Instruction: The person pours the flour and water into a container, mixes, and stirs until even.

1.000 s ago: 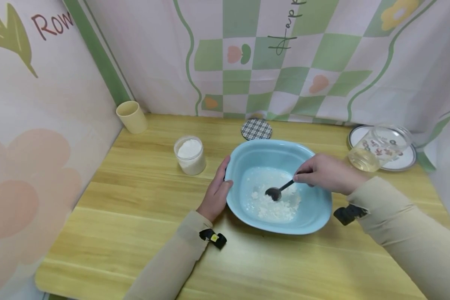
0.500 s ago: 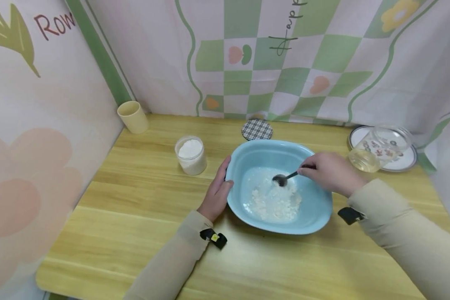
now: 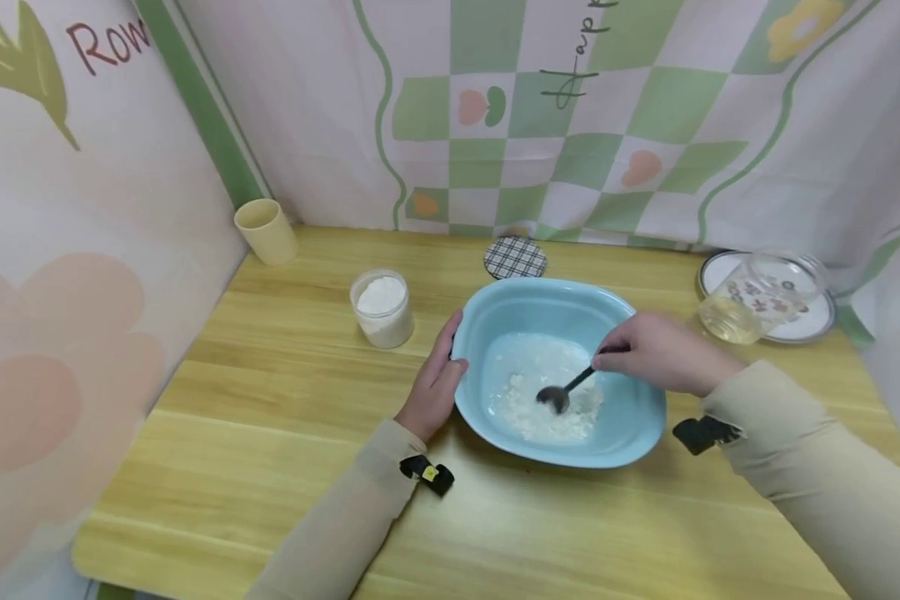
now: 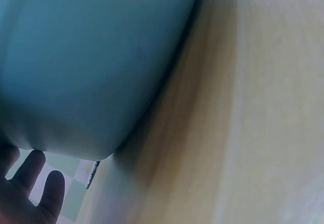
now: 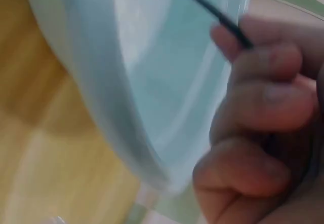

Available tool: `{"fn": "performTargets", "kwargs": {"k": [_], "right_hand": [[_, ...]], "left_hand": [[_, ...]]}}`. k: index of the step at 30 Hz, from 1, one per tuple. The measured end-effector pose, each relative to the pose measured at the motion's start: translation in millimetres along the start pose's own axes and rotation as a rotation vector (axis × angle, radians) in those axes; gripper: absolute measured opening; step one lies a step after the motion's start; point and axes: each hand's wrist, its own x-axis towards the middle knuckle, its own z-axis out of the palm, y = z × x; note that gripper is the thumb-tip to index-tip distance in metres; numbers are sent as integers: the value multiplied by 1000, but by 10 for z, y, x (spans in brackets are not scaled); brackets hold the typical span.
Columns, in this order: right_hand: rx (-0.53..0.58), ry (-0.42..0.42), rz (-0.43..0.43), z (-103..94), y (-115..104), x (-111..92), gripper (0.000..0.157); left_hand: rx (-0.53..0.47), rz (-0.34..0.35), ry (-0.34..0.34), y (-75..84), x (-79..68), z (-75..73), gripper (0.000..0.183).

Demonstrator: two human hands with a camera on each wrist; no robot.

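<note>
A light blue basin (image 3: 487, 417) stands on the table, with white flour and cloudy liquid (image 3: 528, 417) in its bottom. My left hand (image 3: 431, 387) holds the basin's left side, thumb at the rim and fingers along the outer wall; several fingertips (image 4: 35, 158) show by that wall in the left wrist view. With curled fingers, my right hand (image 3: 656, 350) grips the handle of a dark spoon (image 3: 581, 379) over the basin's right side. The spoon's bowl dips into the floury mix. In the right wrist view the spoon's handle (image 5: 202, 1) runs out between thumb and fingers.
A clear jar of flour (image 3: 384, 308) stands left of the basin. Behind are a checked coaster (image 3: 515, 257) and a yellow cup (image 3: 266, 232). At right, a tilted clear container with pale liquid (image 3: 731, 317) overlaps a patterned plate (image 3: 821, 321). A printed cloth (image 3: 330, 125) hangs behind the table.
The spoon's bowl went up and rightward, then back down toward the front through the flour mix, my right hand moving slightly with it. My left hand stays on the basin.
</note>
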Motion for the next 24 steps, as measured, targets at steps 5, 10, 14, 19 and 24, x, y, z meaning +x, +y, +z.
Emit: {"fn": "performTargets", "kwargs": {"k": [5, 10, 14, 19, 24], "right_hand": [[-28, 11, 6, -31, 22, -2, 22], [-22, -35, 6, -63, 77, -5, 19], [36, -43, 10, -24, 109, 9, 22], [19, -31, 0, -53, 167, -24, 19], [5, 19, 16, -10, 149, -53, 22]], "left_hand": [[-12, -11, -4, 0, 2, 1, 66], [-8, -41, -19, 115, -8, 4, 65], [-6, -50, -26, 290, -41, 2, 66], [-17, -40, -22, 256, -38, 2, 66], [-15, -30, -2, 25, 5, -1, 66]]}}
